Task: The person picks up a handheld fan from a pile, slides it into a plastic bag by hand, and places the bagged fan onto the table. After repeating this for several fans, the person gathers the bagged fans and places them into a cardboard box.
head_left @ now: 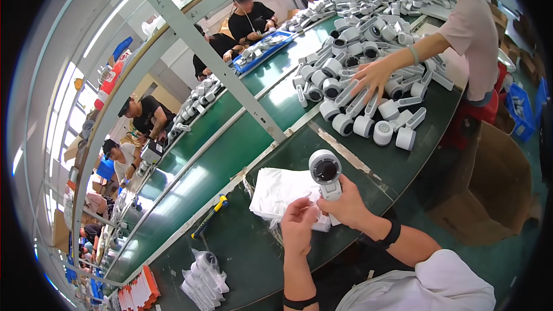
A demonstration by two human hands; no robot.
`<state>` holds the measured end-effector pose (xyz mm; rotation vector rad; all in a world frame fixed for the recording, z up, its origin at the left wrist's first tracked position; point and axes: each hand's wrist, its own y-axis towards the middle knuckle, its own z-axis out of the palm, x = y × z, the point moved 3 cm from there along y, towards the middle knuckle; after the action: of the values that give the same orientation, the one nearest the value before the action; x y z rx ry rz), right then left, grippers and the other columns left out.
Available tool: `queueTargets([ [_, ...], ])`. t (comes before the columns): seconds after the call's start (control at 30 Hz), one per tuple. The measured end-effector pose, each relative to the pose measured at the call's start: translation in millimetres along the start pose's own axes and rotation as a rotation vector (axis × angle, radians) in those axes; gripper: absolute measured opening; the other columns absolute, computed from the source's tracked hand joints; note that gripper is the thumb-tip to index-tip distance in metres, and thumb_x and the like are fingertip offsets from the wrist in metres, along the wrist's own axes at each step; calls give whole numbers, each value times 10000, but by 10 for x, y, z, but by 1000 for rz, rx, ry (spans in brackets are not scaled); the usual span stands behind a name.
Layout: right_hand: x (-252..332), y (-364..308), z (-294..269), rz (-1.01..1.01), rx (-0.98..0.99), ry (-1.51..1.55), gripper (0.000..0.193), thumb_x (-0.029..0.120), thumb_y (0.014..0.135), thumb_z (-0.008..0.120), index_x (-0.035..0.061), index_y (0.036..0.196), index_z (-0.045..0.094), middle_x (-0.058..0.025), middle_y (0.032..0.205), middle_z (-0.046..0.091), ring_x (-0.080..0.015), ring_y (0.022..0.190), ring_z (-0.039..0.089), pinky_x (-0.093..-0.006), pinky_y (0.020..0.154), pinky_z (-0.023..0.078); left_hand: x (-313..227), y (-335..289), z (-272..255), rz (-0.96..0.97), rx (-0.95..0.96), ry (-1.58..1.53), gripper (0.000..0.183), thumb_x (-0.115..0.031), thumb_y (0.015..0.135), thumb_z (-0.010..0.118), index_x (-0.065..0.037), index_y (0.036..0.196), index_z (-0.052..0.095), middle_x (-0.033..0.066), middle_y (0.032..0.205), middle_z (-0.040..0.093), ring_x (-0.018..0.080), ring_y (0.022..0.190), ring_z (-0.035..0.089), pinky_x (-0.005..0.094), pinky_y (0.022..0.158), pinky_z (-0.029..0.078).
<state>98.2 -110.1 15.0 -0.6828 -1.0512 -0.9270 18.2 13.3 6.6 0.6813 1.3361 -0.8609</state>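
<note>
My right hand (347,206) is wrapped round the handle of a white handheld fan (326,168), whose round head with a dark centre points up and away. Just left of it is my left hand (299,224), its fingers curled together by the fan's handle; what they hold, if anything, is hidden. Under and beyond both hands lies a stack of white plastic bags (277,191) on the dark green table (247,253).
A large pile of white fans (368,52) covers the table's far right, where a co-worker's hand (374,75) reaches in. Bagged fans (204,279), a yellow-and-black cutter (209,217) and orange-white boxes (140,292) lie left. A cardboard box (489,184) stands right.
</note>
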Motion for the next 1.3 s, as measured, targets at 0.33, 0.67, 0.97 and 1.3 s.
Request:
queueTargets([
  [0.33, 58, -1, 22, 82, 83, 44, 403, 49, 747, 689, 0, 1111, 523, -73, 886, 638, -140, 675, 626, -294, 614, 523, 213, 84, -173, -31, 24, -219, 129, -57, 900, 662, 19, 998, 627, 85, 857, 656, 178, 753, 632, 304, 673, 519],
  [0.67, -41, 47, -43, -75, 7, -412, 606, 306, 712, 767, -5, 1166, 514, -165, 1009, 660, -265, 914, 657, -364, 815, 508, 115, -43, -97, 15, -44, -358, 110, -23, 934, 584, 10, 1039, 576, 91, 890, 649, 203, 772, 652, 354, 687, 565],
  [0.97, -47, 96, -22, -144, -55, -490, 538, 221, 715, 725, -4, 1158, 519, -209, 969, 675, -344, 906, 681, -393, 791, 529, 118, -44, -61, -61, -2, -277, 192, -31, 924, 594, 22, 1108, 591, 63, 850, 638, 135, 708, 612, 294, 681, 532],
  [1.3, 15, 65, -74, -252, -157, -575, 461, 170, 717, 702, 21, 1102, 498, -194, 872, 675, -386, 814, 667, -426, 707, 521, 174, 56, -209, 56, -323, -142, 140, -41, 939, 568, 27, 1060, 584, 56, 852, 619, 105, 673, 588, 247, 574, 526],
])
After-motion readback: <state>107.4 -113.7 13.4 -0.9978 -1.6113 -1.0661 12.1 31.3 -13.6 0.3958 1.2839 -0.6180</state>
